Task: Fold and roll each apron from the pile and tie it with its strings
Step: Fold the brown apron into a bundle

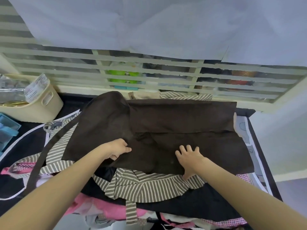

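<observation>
Both hands on brown apron (166,130) (tan tag (132,96) unreadable).

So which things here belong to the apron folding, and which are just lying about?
In the job: brown apron, its strap, striped apron, pink apron, left hand, right hand.
Lying about: cream basket, blue tray.

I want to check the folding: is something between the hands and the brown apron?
Nothing visible: the left hand grips the brown apron and the right hand lies flat on it.
</observation>
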A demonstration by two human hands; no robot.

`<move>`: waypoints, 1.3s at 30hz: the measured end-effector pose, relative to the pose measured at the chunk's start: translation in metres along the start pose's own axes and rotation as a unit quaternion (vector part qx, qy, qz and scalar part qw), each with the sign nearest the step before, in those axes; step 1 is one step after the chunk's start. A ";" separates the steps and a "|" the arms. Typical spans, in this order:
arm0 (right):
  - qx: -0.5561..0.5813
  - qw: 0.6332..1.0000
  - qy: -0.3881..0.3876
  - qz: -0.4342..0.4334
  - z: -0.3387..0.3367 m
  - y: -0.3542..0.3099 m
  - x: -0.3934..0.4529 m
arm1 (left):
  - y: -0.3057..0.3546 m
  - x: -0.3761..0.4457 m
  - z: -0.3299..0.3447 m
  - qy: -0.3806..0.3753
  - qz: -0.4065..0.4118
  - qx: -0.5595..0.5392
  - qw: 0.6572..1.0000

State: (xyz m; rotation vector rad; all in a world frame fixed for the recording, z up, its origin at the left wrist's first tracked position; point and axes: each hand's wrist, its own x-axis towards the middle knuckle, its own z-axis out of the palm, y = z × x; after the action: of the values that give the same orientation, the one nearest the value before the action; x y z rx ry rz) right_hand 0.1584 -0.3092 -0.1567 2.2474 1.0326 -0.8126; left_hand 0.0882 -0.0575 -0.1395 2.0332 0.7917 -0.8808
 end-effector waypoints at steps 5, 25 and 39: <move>-0.005 0.997 0.069 0.014 -0.003 -0.007 -0.012 | -0.015 -0.009 -0.003 -0.044 0.031 -0.041 0.998; 0.327 0.925 -0.196 0.007 -0.037 -0.025 -0.079 | -0.052 -0.083 -0.001 -0.086 0.079 0.071 0.991; 0.705 0.700 -0.084 -0.073 -0.072 -0.041 -0.054 | 0.011 -0.036 0.034 0.021 0.297 0.302 0.905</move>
State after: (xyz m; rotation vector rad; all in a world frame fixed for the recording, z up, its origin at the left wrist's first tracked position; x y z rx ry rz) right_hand 0.1188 -0.2631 -0.0792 3.0728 0.4027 -2.4410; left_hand 0.0654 -0.0995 -0.1228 2.6191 -0.1453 -0.7694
